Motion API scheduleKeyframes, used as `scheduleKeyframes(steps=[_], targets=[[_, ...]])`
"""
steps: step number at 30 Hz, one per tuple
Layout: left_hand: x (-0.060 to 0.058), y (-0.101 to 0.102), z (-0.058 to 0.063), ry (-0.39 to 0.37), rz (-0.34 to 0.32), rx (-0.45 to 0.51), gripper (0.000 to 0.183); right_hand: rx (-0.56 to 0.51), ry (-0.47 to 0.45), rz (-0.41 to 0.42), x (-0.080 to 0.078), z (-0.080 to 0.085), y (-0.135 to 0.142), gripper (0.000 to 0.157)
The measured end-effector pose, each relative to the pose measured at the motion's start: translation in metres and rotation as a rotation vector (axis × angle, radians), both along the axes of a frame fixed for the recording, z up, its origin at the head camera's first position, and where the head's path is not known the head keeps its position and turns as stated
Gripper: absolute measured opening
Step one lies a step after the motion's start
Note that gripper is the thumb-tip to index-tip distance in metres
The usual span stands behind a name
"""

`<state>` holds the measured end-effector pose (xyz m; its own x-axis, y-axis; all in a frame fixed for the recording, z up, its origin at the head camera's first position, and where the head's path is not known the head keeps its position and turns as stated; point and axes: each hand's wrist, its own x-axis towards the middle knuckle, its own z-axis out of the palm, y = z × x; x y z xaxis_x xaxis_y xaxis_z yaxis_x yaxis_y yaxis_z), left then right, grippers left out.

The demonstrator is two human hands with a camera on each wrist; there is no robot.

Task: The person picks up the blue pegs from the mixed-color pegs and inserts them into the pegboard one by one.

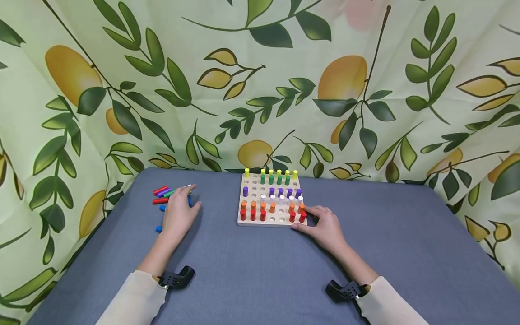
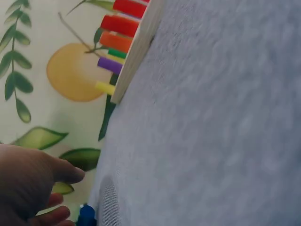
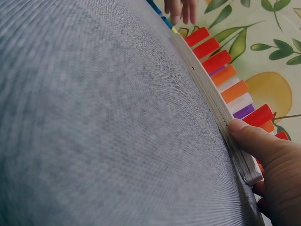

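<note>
A wooden pegboard [image 1: 278, 215] lies on the table with rows of yellow, green, purple, white, orange and red pegs standing in its holes; several holes have no peg. At its near right corner my right hand [image 1: 327, 230] grips the board, the thumb [image 3: 247, 136] against the front edge and the other fingers at the right side. My left hand [image 1: 180, 211] is over a loose group of pegs at the left, thumb and fingers apart. A red peg [image 1: 160, 201] and a purple peg [image 1: 164, 192] lie beside it. Some pegs are hidden beneath that hand.
Blue pegs [image 1: 159, 229] lie near the left wrist. A grey cloth [image 1: 252, 275] covers the table, and a leaf-and-fruit patterned curtain [image 1: 284, 126] hangs behind and at the sides. Each wrist wears a black camera, such as the left wrist camera [image 1: 178, 277].
</note>
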<state>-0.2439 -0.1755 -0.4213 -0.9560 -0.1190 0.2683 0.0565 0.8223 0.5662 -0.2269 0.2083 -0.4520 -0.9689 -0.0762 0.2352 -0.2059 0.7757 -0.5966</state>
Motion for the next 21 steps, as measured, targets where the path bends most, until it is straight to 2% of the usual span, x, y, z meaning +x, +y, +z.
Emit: scheduleKeyframes(steps=[5, 14, 21], targets=[[-0.0005, -0.0061, -0.0043, -0.015, 0.019, 0.031, 0.049, 0.001, 0.001, 0.003, -0.0003, -0.0013, 0.0012, 0.069], [-0.0022, -0.0093, -0.0101, 0.097, 0.047, 0.051, 0.029, -0.001, -0.001, 0.000, 0.0007, -0.0006, 0.0006, 0.068], [-0.0031, -0.0103, -0.0069, 0.063, 0.034, -0.003, 0.029, -0.003, -0.007, 0.004, 0.0004, -0.0001, 0.0008, 0.068]])
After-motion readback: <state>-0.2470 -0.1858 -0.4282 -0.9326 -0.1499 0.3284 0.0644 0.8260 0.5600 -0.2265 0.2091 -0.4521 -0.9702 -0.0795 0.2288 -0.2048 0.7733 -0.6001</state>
